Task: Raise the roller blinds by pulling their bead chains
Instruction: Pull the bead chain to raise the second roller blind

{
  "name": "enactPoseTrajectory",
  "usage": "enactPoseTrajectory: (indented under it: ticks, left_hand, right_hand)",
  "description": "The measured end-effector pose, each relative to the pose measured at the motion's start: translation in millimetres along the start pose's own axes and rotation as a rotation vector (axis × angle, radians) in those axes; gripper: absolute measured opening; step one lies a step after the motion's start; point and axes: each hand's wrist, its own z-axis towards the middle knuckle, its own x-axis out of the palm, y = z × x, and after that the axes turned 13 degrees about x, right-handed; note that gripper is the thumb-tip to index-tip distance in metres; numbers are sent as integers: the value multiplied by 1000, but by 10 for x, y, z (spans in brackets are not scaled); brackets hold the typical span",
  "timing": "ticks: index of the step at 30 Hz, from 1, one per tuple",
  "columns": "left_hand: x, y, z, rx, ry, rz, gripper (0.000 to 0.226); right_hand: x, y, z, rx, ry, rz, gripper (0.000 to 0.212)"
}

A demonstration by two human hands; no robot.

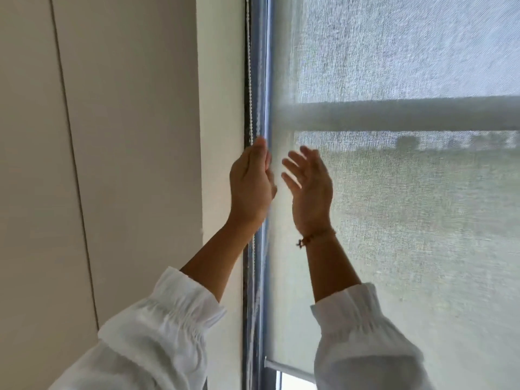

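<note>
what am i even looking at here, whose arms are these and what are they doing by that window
This is one picture from a camera worn on a person's head, so you see their own two arms in white sleeves reaching up. In front is a window covered by a see-through roller blind; its bottom bar sits low, with a strip of bare glass under it. Along the left edge of the window hangs a white bead chain, which raises the blind when pulled. The left hand is at the chain, though whether it grips it is hidden. The right hand, with a bracelet on the wrist, is open and holds nothing.
</note>
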Motion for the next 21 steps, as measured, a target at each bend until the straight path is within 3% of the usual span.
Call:
enactPoseTrajectory:
  ticks: [6,9,11,14,17,19,21]
  left_hand:
    - [-295,373,-545,-88,46,102,48]
    - [-400,576,-899,-145,71,160,48]
    - [-476,629,-1027,-154,96,208,47]
    - [-580,601,-981,-103,211,282,43]
    - [-691,568,-763,-148,344,274,47]
    - [-712,491,-573,-180,312,263,67]
    - [-640,336,-343,-173,231,194,59]
  right_hand:
    - [534,524,124,73,140,-83,18]
    - [782,673,87,82,183,-150,20]
    - [859,643,81,1,57,-241,23]
    - [857,534,43,-269,-189,-322,23]
    - [806,551,-27,-403,-263,-265,18]
    - [728,526,-86,-470,-289,-255,18]
    - [613,389,-178,-541,-322,-323,18]
